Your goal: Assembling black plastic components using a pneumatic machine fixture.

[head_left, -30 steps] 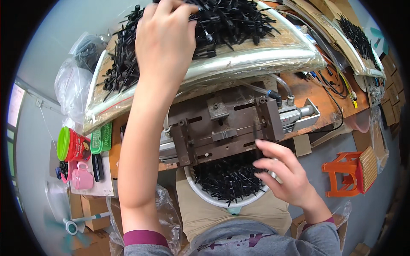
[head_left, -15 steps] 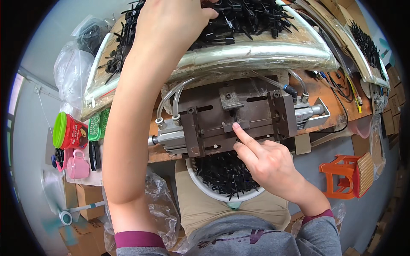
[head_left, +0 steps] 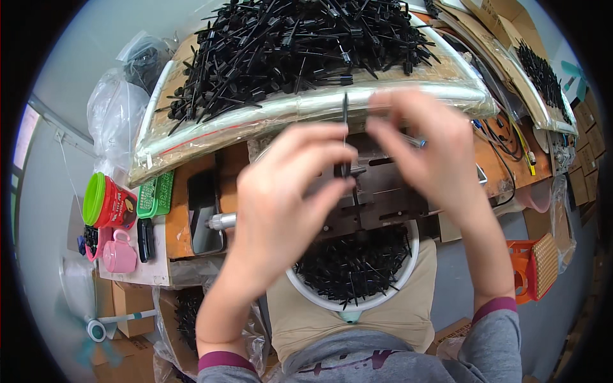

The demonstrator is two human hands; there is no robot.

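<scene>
My left hand point(head_left: 287, 191) is closed in a pinch, holding a thin black plastic stick with a thicker end point(head_left: 345, 118) upright above a brown metal clamping fixture point(head_left: 386, 198). My right hand point(head_left: 428, 143) hovers over the fixture's right side, its fingers bent and smeared by motion; whether it holds anything cannot be made out. A slim dark piece point(head_left: 357, 207) shows at the middle of the fixture. Both hands hide much of the fixture. Below it, between my knees, a white-rimmed tub point(head_left: 415, 255) holds many similar black pieces.
Behind the fixture, a plastic-wrapped tray point(head_left: 447, 91) bears a big heap of black pieces point(head_left: 306, 48). A dark phone-like slab point(head_left: 203, 210), a green basket point(head_left: 156, 195), a red tub point(head_left: 118, 201) and a pink mug point(head_left: 119, 253) stand left. An orange stool point(head_left: 533, 271) is at right.
My left hand has come back from the heap to the fixture with a black stick in it. My right hand has lifted off the fixture's middle and moved up and right.
</scene>
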